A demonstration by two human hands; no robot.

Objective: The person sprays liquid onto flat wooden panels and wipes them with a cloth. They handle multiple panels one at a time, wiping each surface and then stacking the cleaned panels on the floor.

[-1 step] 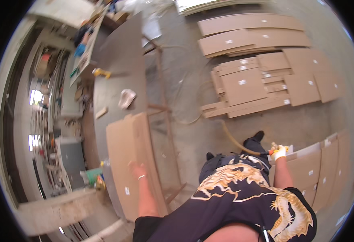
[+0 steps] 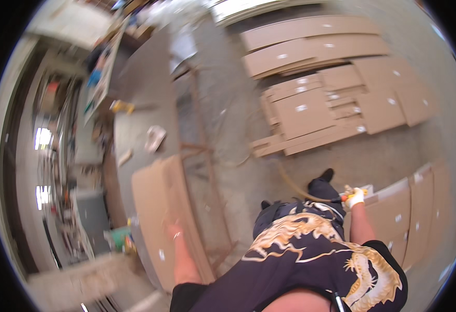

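My bare left hand [image 2: 173, 228] rests on a long brown cardboard box [image 2: 152, 208], its outstretched fingers smeared by motion; a pale band circles the wrist. The box lies on a long grey table [image 2: 145, 78]. In a white glove, my right hand [image 2: 355, 197] grips a small yellow-and-orange hose tool [image 2: 346, 198], whose exact kind I cannot make out. From it a yellowish hose [image 2: 293, 184] runs down to the floor. Right beside that hand stand upright cardboard packages [image 2: 386, 216].
Flat cardboard packages [image 2: 303, 112] cover the floor ahead, with longer ones [image 2: 311, 44] behind. On the table lie a crumpled pinkish bundle [image 2: 155, 138], a yellow-handled tool [image 2: 122, 107] and a small pale block [image 2: 125, 157]. A metal frame [image 2: 202, 119] stands along the table's right side.
The view has shifted slightly, so the table and floor packages appear farther left. My left hand sits a little lower in the picture, still at the box; the right keeps its hold on the tool.
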